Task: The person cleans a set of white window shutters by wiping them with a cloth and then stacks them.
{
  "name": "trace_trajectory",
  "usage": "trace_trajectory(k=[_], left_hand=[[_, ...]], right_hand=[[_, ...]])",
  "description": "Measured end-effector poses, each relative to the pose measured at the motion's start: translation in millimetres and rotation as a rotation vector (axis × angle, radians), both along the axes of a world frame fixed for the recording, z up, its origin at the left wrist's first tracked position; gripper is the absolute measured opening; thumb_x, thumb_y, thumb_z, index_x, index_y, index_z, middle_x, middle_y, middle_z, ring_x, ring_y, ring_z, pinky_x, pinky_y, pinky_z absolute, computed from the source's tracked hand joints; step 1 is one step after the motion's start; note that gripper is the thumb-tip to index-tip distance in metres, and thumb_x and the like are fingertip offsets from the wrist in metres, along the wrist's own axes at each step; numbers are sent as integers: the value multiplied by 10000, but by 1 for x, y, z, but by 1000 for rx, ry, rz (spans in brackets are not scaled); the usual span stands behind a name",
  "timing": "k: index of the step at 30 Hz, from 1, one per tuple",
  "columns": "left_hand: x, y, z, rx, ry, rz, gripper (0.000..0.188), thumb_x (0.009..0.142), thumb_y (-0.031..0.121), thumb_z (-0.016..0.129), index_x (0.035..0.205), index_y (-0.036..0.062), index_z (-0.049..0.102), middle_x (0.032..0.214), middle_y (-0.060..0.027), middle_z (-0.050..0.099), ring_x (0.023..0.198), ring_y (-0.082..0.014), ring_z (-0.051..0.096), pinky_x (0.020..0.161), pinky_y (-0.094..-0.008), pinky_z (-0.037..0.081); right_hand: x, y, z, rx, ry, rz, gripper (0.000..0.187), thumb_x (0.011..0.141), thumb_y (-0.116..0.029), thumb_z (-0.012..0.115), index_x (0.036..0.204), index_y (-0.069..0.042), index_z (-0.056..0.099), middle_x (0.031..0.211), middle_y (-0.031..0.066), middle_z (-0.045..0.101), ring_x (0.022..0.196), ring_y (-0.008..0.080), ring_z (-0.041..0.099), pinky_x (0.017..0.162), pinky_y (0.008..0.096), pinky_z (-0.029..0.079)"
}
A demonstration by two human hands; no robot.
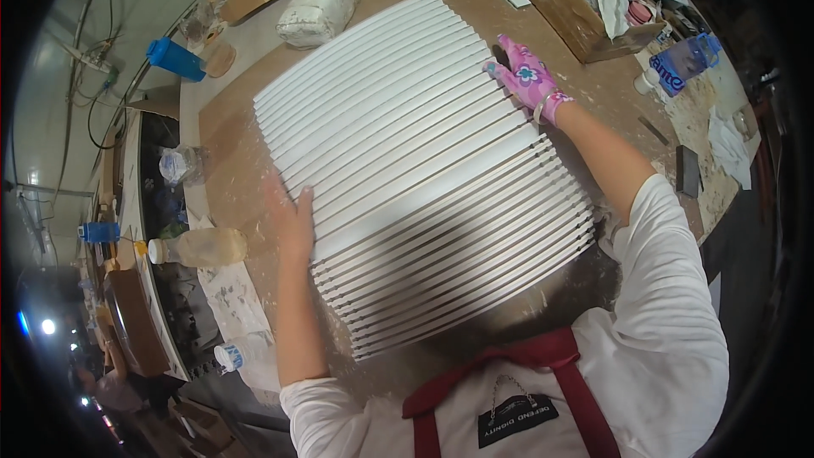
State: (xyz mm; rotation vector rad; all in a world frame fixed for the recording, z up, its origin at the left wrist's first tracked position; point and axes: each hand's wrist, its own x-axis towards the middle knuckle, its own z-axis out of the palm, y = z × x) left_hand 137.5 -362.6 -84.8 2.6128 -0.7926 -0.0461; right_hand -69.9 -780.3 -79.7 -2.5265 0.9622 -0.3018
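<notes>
Long white slats [381, 110] lie side by side on the brown board-covered table, forming a wide panel in front of me. A broader flat white strip [407, 199] crosses it. Nearer my body, spaced slats [458, 246] show small knobs at both ends, with my shadow over them. My left hand [291, 212], bare and slightly blurred, rests along the panel's left edge, thumb apart from the stretched fingers. At the right edge is my right hand [527, 75] in a pink flowered glove, fingers extended and thumb reaching onto the slat ends. Neither hand visibly grips anything.
Beyond the panel lies a plaster-smeared wrapped block [324, 2]. A wooden box [585, 13] of odds and ends stands far right, near a blue bottle [685, 61]. On the left are a blue cup [175, 60] and a cloudy plastic bottle [203, 248].
</notes>
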Motion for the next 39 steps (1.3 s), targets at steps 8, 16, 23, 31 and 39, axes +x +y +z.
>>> trace_trajectory(k=[8, 16, 23, 31, 39], left_hand=[[-109, 89, 15, -639, 656, 385, 540, 975, 227, 471, 1438, -8, 325, 1368, -206, 482, 1268, -280, 445, 1077, -357, 312], [-129, 78, 6, -300, 401, 361, 549, 942, 257, 557, 1345, -85, 411, 1280, -283, 522, 1196, -375, 504, 1034, -407, 363], [-152, 85, -3, -236, 191, 185, 569, 922, 213, 583, 1366, -82, 385, 1353, -276, 446, 1257, -383, 435, 1070, -420, 314], [-119, 46, 25, -232, 334, 307, 709, 922, 215, 591, 1445, -93, 224, 1399, -353, 380, 1314, -422, 399, 1090, -404, 305], [-157, 133, 9, -640, 496, 333, 499, 979, 182, 460, 1417, -17, 327, 1254, -140, 534, 1083, -205, 521, 943, -318, 415]], right_hand=[[-131, 21, 6, 553, -85, 23, 388, 975, -366, 461, 1183, -49, 541, 1093, 104, 620, 1022, 213, 595, 893, 326, 455], [-128, 71, 2, 444, -168, 34, 386, 947, -281, 552, 1236, -26, 525, 1147, 172, 594, 1083, 276, 574, 946, 346, 430], [-156, 82, -3, 201, 36, 47, 466, 950, -321, 533, 1322, -46, 477, 1291, 206, 543, 1193, 361, 522, 1032, 394, 394], [-114, 56, -4, 211, -43, 20, 587, 933, -400, 561, 1394, -80, 388, 1284, 241, 538, 1160, 359, 550, 995, 400, 425], [-229, 108, 33, 230, -430, -6, 415, 957, -180, 541, 1337, -27, 472, 1291, 192, 540, 1203, 337, 518, 1036, 382, 384]])
